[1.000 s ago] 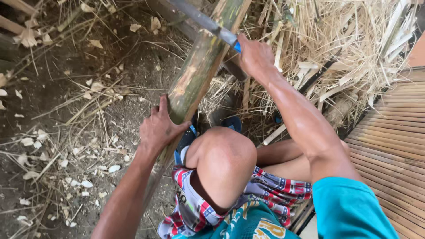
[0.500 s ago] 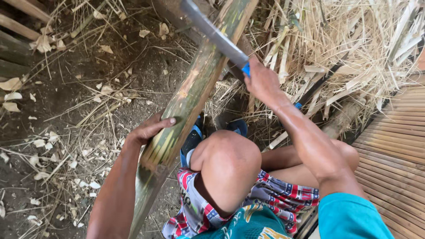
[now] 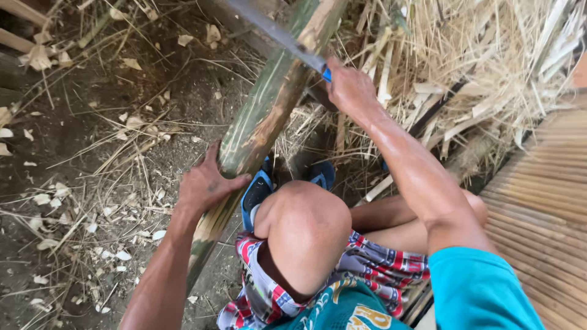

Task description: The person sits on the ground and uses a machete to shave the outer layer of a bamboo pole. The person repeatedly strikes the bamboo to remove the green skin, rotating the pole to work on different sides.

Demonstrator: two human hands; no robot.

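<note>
A: What are the hands doing?

B: The left hand (image 3: pixel 205 183) is wrapped around a green bamboo pole (image 3: pixel 263 122), fingers curled over its near side, thumb against the stem. The right hand (image 3: pixel 350 88) is clenched tight on the blue handle of a long knife (image 3: pixel 275 30), whose grey blade lies across the pole higher up.

A: Where does the pole run?

B: It slants from the top of the view, right of centre, down to the lower left, passing just beside the person's bent knee (image 3: pixel 309 226). Patches of its green skin are scraped pale.

A: Anything that holds something?

B: No bowl or basket shows. Only blue sandals (image 3: pixel 257 189) with the feet in them, by the pole's lower part.

A: And around that?

B: Bare earth strewn with pale chips (image 3: pixel 92 208) to the left, a heap of dry bamboo strips and straw (image 3: pixel 483 73) to the upper right, and a slatted bamboo platform (image 3: pixel 538 201) at the right edge.
</note>
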